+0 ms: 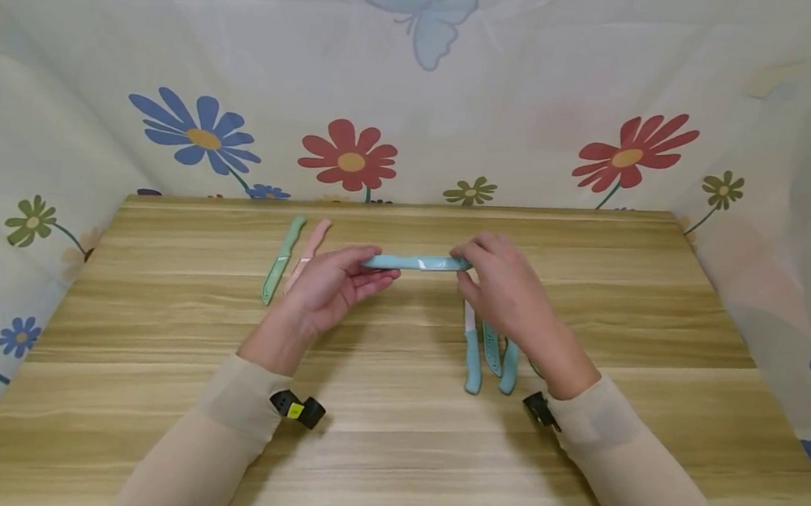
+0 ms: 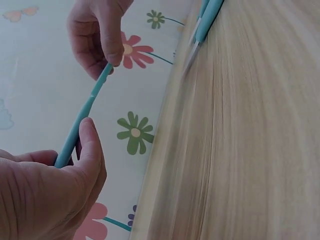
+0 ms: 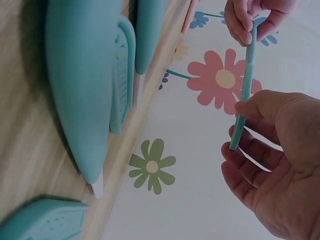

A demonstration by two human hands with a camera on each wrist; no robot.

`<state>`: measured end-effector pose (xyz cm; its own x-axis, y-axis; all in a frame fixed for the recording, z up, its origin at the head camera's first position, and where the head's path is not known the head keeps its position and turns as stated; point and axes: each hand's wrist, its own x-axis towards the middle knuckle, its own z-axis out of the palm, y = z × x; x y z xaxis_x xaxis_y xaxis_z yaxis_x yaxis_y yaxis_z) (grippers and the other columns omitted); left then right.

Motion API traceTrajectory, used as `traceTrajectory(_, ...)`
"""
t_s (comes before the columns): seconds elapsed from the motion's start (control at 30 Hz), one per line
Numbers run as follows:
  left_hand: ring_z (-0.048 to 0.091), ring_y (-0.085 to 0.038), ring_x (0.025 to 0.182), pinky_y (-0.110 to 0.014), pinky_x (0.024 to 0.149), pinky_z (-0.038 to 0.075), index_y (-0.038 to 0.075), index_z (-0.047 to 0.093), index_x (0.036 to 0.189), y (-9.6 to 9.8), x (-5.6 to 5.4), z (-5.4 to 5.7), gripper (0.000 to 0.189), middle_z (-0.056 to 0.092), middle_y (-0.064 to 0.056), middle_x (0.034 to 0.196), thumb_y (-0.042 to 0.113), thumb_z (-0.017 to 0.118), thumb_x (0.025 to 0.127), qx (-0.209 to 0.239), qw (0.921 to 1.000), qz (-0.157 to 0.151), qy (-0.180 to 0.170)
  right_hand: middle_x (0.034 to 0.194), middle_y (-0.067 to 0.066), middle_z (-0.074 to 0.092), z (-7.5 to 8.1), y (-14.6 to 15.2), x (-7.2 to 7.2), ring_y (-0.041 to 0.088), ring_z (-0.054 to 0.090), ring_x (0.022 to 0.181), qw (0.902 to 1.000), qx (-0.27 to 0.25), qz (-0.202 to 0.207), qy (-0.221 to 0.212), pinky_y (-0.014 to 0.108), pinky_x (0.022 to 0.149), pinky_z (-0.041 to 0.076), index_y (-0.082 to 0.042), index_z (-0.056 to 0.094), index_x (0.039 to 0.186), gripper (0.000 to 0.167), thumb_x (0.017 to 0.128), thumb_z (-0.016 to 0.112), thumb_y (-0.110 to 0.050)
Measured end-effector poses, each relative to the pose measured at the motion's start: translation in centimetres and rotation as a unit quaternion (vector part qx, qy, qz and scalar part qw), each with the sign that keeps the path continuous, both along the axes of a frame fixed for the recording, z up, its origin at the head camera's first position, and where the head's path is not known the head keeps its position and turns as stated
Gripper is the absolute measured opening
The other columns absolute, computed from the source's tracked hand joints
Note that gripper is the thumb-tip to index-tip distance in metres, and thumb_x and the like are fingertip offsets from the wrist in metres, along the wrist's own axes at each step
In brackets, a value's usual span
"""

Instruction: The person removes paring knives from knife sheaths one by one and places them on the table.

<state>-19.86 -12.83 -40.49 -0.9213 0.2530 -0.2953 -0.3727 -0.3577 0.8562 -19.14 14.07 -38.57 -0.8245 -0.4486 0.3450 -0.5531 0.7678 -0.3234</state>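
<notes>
Sheathing step: judging by the two-ended hold, the blue knife (image 1: 393,262) is being fitted with its blue cover (image 1: 444,264), which looks fully or almost fully on.
Blue knife: level above the far middle of the table (image 1: 356,460), between both hands, handle to the left, cover to the right.
Left hand (image 1: 329,286): narrow grip, thumb and fingers holding the handle's end.
Right hand (image 1: 508,287): narrow pinch on the cover's far-from-handle end.
White sliver: shows where handle and cover meet; I cannot tell whether the blade is fully seated.
Covered pair: a green knife (image 1: 282,261) and a pink knife (image 1: 316,239) lie side by side at far left.
Uncovered pair: on the right, a second blue knife (image 1: 473,364) and a third blue knife (image 1: 509,369) show white blade, handles toward the near side; a loose cover (image 1: 491,349) lies between them, a spare cover (image 3: 45,220) to their right.
Next move: probably calls for a straight push to seat the cover, then setting the knife down.
</notes>
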Motion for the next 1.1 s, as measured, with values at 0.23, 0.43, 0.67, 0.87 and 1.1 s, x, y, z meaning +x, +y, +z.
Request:
traceTrajectory(0.23, 0.074, -0.030, 0.110, -0.039, 0.100, 0.056, -0.007, 0.058, 0.133, 0.10, 0.19, -0.02, 0.031, 0.069, -0.024, 0.121, 0.016, 0.056, 0.112, 0.020, 0.9997, -0.002, -0.010, 0.118, 0.013, 0.069, -0.20, 0.41, 0.14, 0.031, 0.061, 0.110, 0.9997, 0.008, 0.014, 0.017, 0.046, 0.096, 0.052, 0.000, 0.074, 0.124, 0.027, 0.097, 0.074, -0.005)
traceTrajectory(0.43, 0.074, -0.029, 0.109, -0.039, 0.100, 0.056, -0.010, 0.054, 0.139, 0.20, 0.25, 0.12, 0.037, 0.060, -0.031, 0.132, 0.016, 0.055, 0.112, 0.017, 0.9998, -0.010, -0.009, 0.118, 0.012, 0.068, 0.01, 0.68, 0.24, 0.031, 0.060, 0.110, 0.9996, 0.009, 0.023, 0.016, 0.046, 0.096, 0.052, 0.000, 0.074, 0.123, 0.026, 0.098, 0.075, -0.005)
traceTrajectory(0.67, 0.075, -0.029, 0.108, -0.041, 0.101, 0.055, -0.014, 0.050, 0.142, 0.21, 0.28, 0.24, 0.042, 0.070, -0.023, 0.120, 0.015, 0.055, 0.112, 0.017, 0.9998, -0.012, -0.001, 0.119, 0.013, 0.068, 0.22, 0.84, 0.30, 0.033, 0.060, 0.113, 0.9995, 0.010, 0.031, 0.006, 0.048, 0.099, 0.051, 0.000, 0.074, 0.124, 0.025, 0.099, 0.074, -0.004)
traceTrajectory(0.87, 0.074, -0.032, 0.110, -0.042, 0.101, 0.056, -0.008, 0.058, 0.131, 0.13, 0.28, 0.30, 0.031, 0.067, -0.024, 0.123, 0.016, 0.056, 0.112, 0.004, 0.9999, -0.006, 0.010, 0.120, 0.014, 0.069, 0.28, 0.81, 0.24, 0.033, 0.060, 0.113, 0.9993, 0.006, 0.036, 0.004, 0.048, 0.099, 0.051, 0.001, 0.074, 0.123, 0.024, 0.100, 0.073, -0.003)
traceTrajectory(1.1, 0.068, -0.034, 0.119, -0.043, 0.101, 0.056, -0.001, 0.057, 0.139, -0.18, 0.31, 0.70, 0.039, 0.055, -0.015, 0.145, 0.023, 0.063, 0.109, -0.103, 0.9919, 0.022, 0.072, 0.120, 0.014, 0.069, 0.24, 0.83, 0.20, 0.034, 0.060, 0.115, 0.9991, 0.001, 0.042, 0.010, 0.049, 0.100, 0.051, 0.001, 0.073, 0.124, 0.024, 0.100, 0.072, -0.003)
